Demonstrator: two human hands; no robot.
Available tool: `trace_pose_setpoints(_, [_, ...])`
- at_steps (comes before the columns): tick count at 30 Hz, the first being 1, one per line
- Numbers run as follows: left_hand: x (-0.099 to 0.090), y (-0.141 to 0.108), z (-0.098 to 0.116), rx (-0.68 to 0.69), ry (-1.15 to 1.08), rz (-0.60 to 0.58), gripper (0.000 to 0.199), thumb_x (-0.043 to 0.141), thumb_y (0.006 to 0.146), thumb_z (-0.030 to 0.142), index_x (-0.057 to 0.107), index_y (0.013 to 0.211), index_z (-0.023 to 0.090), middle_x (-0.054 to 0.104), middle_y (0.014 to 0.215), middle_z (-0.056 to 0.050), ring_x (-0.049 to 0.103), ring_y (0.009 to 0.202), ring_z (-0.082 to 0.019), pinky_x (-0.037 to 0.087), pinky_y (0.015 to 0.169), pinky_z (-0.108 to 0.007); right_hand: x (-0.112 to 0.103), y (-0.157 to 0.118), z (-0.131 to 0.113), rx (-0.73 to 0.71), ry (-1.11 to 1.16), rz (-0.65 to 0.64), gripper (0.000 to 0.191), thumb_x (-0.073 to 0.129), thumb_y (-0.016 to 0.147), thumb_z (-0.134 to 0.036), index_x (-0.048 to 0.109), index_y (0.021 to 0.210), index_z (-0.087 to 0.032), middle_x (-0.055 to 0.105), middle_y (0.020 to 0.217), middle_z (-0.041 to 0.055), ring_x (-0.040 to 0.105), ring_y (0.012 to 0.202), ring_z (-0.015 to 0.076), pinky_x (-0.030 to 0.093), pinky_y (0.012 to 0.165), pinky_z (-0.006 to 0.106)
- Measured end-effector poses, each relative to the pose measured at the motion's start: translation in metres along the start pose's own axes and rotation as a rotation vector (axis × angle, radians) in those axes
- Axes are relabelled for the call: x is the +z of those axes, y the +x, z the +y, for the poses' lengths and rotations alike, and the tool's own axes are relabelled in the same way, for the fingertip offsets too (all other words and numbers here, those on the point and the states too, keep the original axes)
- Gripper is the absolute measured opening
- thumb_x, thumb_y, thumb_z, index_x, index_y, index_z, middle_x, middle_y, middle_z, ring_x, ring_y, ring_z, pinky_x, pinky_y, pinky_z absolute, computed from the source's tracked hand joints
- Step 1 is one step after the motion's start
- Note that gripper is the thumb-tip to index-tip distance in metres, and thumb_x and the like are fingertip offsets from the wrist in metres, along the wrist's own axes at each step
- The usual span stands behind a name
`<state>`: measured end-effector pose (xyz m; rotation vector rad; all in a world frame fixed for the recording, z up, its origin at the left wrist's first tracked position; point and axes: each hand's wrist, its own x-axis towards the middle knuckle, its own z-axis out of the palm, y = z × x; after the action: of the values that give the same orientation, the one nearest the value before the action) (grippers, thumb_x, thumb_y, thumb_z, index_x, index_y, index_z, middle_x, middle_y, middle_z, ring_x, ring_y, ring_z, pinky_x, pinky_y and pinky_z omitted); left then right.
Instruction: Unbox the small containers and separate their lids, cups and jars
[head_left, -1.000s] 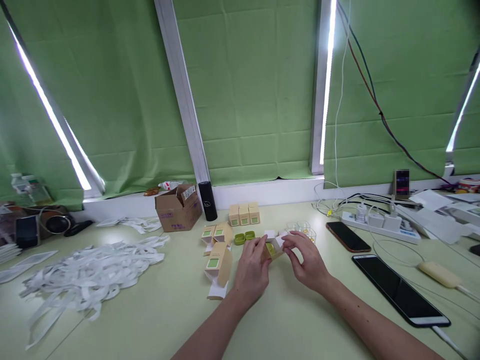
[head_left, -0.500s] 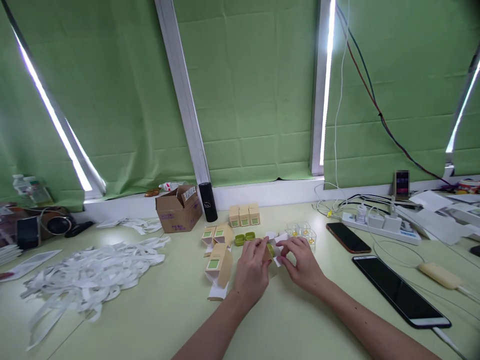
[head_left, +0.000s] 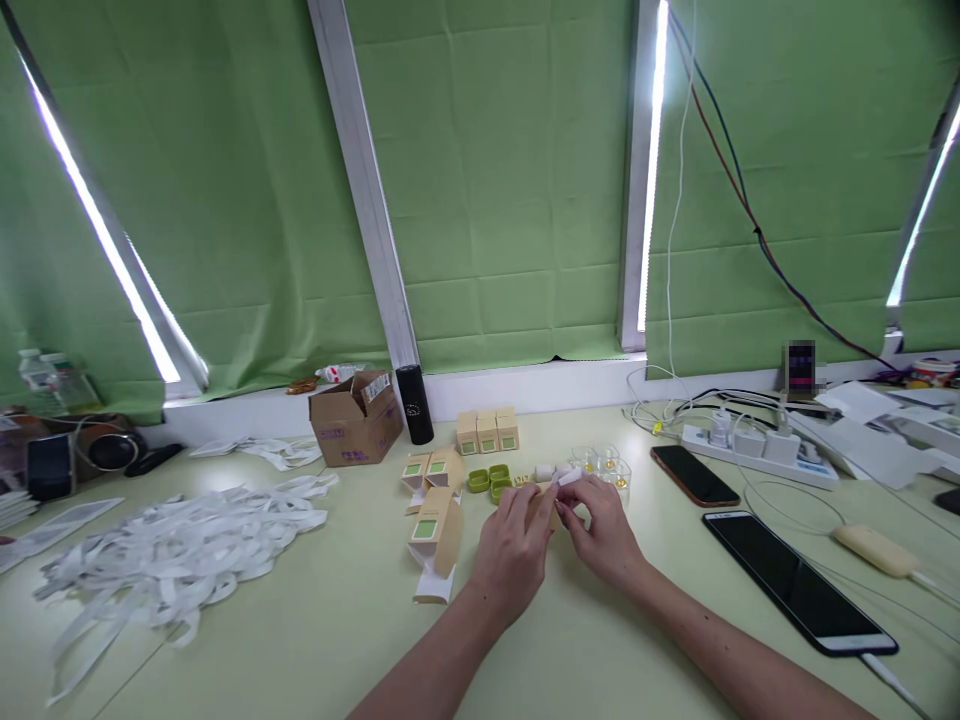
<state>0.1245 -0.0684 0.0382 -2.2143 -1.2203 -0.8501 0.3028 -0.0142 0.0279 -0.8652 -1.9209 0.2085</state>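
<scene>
Both hands meet around a small tan box (head_left: 541, 508) above the table. My left hand (head_left: 512, 540) has its fingers round the box's left side. My right hand (head_left: 602, 525) pinches at its right side, by a white flap (head_left: 568, 478). Just behind my left hand are small green containers (head_left: 489, 478). White cylindrical pieces (head_left: 546, 471) and clear cups with yellow bits (head_left: 602, 462) lie behind my right hand. To the left stand open tan boxes (head_left: 436, 528) with green labels, and farther back is a row of closed tan boxes (head_left: 487, 432).
White straps (head_left: 187, 540) are heaped on the left. A cardboard box (head_left: 356, 418) and a black cylinder (head_left: 415, 405) stand at the back. On the right lie two phones (head_left: 799, 580), a power strip (head_left: 761, 453), cables and a cream power bank (head_left: 874, 550).
My right hand has moved left, against the box. The white flap has risen between the hands, and one more green container shows behind my left hand.
</scene>
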Motion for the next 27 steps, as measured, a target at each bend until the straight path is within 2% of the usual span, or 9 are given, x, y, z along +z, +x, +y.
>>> trace_pose_setpoints(7, [0.001, 0.001, 0.001, -0.006, 0.023, 0.017, 0.058, 0.052, 0.097, 0.013, 0.04, 0.154, 0.019, 0.061, 0.127, -0.017, 0.059, 0.11, -0.028, 0.06, 0.082, -0.039, 0.002, 0.0, 0.001, 0.022, 0.04, 0.02, 0.014, 0.053, 0.097, -0.026, 0.058, 0.084, -0.023, 0.069, 0.088, 0.0042, 0.063, 0.088, 0.0247, 0.045, 0.085, 0.042])
trace_pose_setpoints(12, [0.001, 0.002, -0.003, -0.075, -0.023, 0.043, 0.06, 0.051, 0.099, 0.015, 0.036, 0.157, 0.024, 0.059, 0.13, -0.015, 0.058, 0.114, -0.029, 0.059, 0.088, -0.042, -0.003, 0.0, -0.002, 0.111, 0.19, 0.067, 0.015, 0.049, 0.101, -0.035, 0.056, 0.092, -0.025, 0.072, 0.107, 0.0072, 0.066, 0.1, 0.0263, 0.051, 0.088, 0.043])
trace_pose_setpoints(18, [0.004, -0.001, -0.008, -0.123, -0.062, 0.051, 0.065, 0.053, 0.098, 0.016, 0.034, 0.158, 0.029, 0.059, 0.131, -0.015, 0.058, 0.116, -0.03, 0.058, 0.094, -0.047, -0.001, -0.001, 0.0, 0.291, 0.458, 0.068, 0.028, 0.045, 0.103, -0.051, 0.053, 0.096, -0.025, 0.071, 0.104, 0.0087, 0.068, 0.081, 0.0221, 0.058, 0.069, 0.037])
trace_pose_setpoints(23, [0.007, -0.001, -0.009, -0.146, -0.097, 0.071, 0.065, 0.054, 0.097, 0.015, 0.035, 0.157, 0.03, 0.059, 0.132, -0.014, 0.056, 0.119, -0.03, 0.059, 0.093, -0.046, 0.0, 0.002, 0.003, 0.376, 0.6, 0.129, 0.036, 0.054, 0.097, -0.061, 0.055, 0.095, -0.024, 0.071, 0.1, 0.0077, 0.066, 0.073, 0.0199, 0.06, 0.063, 0.036])
trace_pose_setpoints(27, [0.006, 0.0, -0.01, -0.17, -0.135, 0.1, 0.065, 0.056, 0.095, 0.013, 0.038, 0.155, 0.029, 0.058, 0.131, -0.015, 0.056, 0.118, -0.03, 0.058, 0.093, -0.046, -0.001, 0.007, 0.003, 0.432, 0.73, 0.201, 0.041, 0.06, 0.092, -0.064, 0.055, 0.093, -0.024, 0.07, 0.088, 0.0049, 0.066, 0.069, 0.0197, 0.06, 0.059, 0.035])
